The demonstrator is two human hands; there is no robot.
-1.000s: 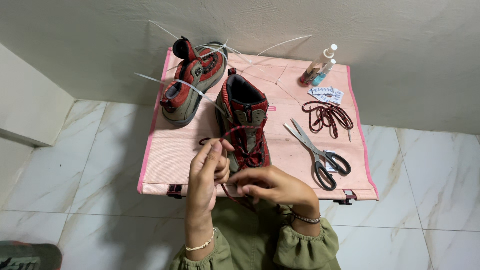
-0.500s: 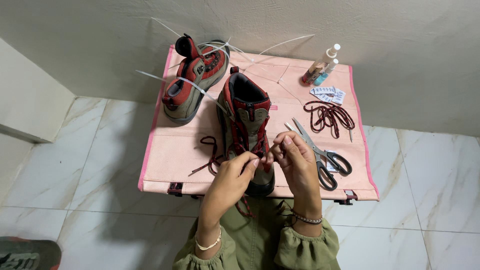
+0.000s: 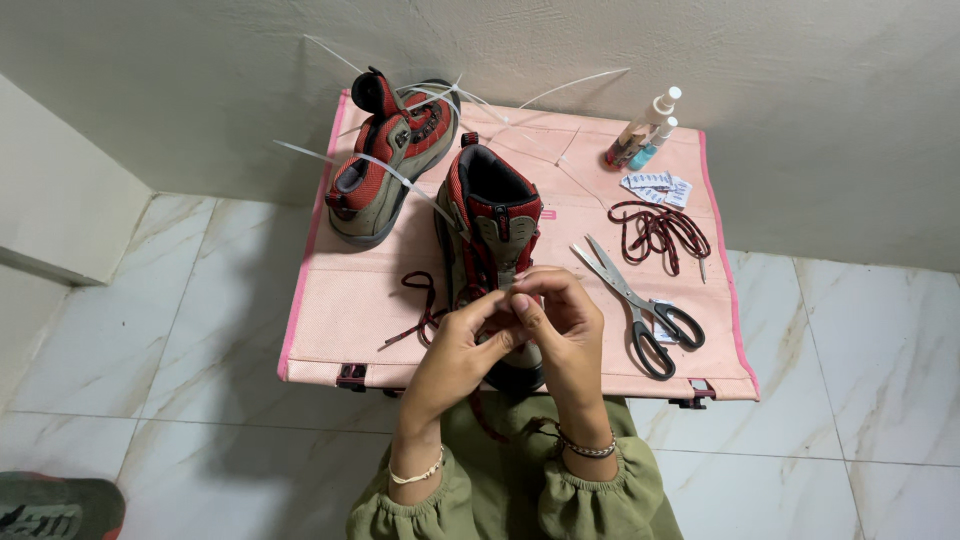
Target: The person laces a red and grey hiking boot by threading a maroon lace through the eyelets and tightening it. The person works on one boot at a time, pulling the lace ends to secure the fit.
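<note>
A red and grey hiking boot [image 3: 492,222] stands on a small pink folding table [image 3: 340,320], toe toward me. My left hand [image 3: 462,340] and my right hand [image 3: 560,318] meet over the boot's toe end, fingertips pinched together on its dark red lace. A loose end of that lace [image 3: 418,305] trails left across the table. A second matching boot [image 3: 390,160] lies at the table's back left, with long white zip ties [image 3: 400,180] sticking out of it.
Scissors [image 3: 640,300] lie open to the right of my hands. A coiled spare dark red lace [image 3: 660,228], small white packets [image 3: 655,187] and two small bottles [image 3: 645,130] sit at the back right. The table stands against a wall on a marble tile floor.
Both hands moved up from the table's front edge to the boot's toe and came together on the lace. The boot shifted slightly.
</note>
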